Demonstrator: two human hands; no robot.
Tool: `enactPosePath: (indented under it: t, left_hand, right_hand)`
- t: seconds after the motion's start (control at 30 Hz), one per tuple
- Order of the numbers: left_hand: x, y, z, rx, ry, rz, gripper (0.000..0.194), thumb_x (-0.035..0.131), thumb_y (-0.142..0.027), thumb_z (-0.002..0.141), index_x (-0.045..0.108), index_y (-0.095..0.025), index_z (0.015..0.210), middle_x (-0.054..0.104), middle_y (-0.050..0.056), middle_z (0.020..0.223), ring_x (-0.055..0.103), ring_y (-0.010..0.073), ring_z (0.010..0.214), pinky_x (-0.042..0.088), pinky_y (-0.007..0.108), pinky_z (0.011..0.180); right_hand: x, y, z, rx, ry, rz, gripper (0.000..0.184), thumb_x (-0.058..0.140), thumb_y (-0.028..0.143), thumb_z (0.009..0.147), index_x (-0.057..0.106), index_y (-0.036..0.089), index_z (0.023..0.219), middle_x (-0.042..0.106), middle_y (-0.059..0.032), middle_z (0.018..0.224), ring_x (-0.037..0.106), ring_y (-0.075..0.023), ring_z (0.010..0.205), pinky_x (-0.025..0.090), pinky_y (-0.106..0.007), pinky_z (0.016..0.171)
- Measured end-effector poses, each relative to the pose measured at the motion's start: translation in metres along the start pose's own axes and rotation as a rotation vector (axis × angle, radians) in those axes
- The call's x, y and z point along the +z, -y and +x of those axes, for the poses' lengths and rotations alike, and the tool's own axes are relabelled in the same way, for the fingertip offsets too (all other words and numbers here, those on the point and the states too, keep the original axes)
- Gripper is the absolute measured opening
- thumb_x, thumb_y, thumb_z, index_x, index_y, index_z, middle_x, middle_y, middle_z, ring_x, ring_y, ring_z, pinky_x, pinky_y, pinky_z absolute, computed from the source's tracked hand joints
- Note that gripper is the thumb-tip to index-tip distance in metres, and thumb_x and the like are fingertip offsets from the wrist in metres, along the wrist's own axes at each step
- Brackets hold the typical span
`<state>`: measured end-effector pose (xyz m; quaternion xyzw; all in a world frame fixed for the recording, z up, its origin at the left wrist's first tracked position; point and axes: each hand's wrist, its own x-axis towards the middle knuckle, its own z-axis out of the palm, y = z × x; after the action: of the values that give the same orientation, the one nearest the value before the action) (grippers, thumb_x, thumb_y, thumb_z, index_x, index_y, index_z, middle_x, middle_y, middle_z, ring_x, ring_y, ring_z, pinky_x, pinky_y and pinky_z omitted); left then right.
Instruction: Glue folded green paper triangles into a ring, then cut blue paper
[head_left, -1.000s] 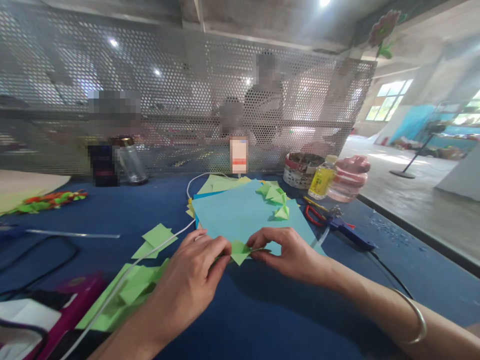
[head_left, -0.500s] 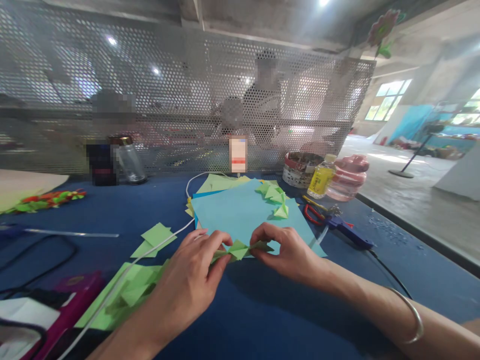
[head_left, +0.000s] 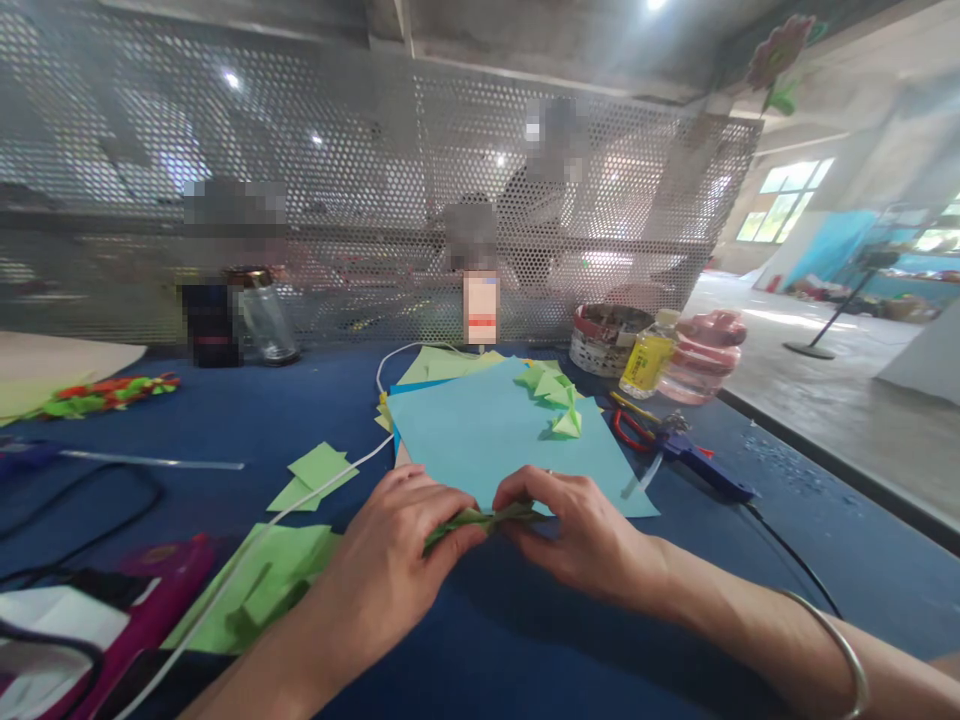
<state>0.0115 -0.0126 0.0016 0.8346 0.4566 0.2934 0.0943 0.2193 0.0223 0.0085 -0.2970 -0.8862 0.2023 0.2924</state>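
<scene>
Between my two hands is a small folded piece of green paper (head_left: 491,518), now pressed nearly flat and seen almost edge-on. My left hand (head_left: 409,540) pinches its left end between thumb and fingers. Its right end sits in the pinch of my right hand (head_left: 574,520); the fingers partly cover it. Just beyond lies a light blue sheet (head_left: 457,430) with several folded green pieces (head_left: 551,385) on its far right part. Loose green squares (head_left: 319,470) and a larger green paper stack (head_left: 277,580) lie left of my left hand.
A blue glue gun (head_left: 705,465) and red-handled scissors (head_left: 634,430) lie at right. Behind them stand a yellow-labelled bottle (head_left: 649,355), a pink jug (head_left: 705,355) and a woven basket (head_left: 600,340). A white cable (head_left: 300,510) crosses the left side. A phone (head_left: 481,308) stands before the perforated screen.
The green paper's middle, earlier a visible pointed flap, has folded up and narrowed to a thin strip. My hands have drawn closer together, the left moving slightly right.
</scene>
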Motion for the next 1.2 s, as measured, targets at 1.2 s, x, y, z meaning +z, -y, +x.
enactPosePath:
  t: [1.2]
  left_hand:
    - [0.0064,-0.0044,-0.006,0.083,-0.061,0.085,0.015,0.053,-0.009,0.087,0.058,-0.019,0.078,0.062,-0.003,0.074,0.058,0.0166,0.076,0.03,0.049,0.102]
  right_hand:
    - [0.0088,0.0011,-0.003,-0.016,0.115,0.031,0.036,0.065,0.018,0.084,0.049,0.019,0.115,0.067,-0.0073,0.105,0.064,-0.0169,0.094,0.049,-0.027,0.084]
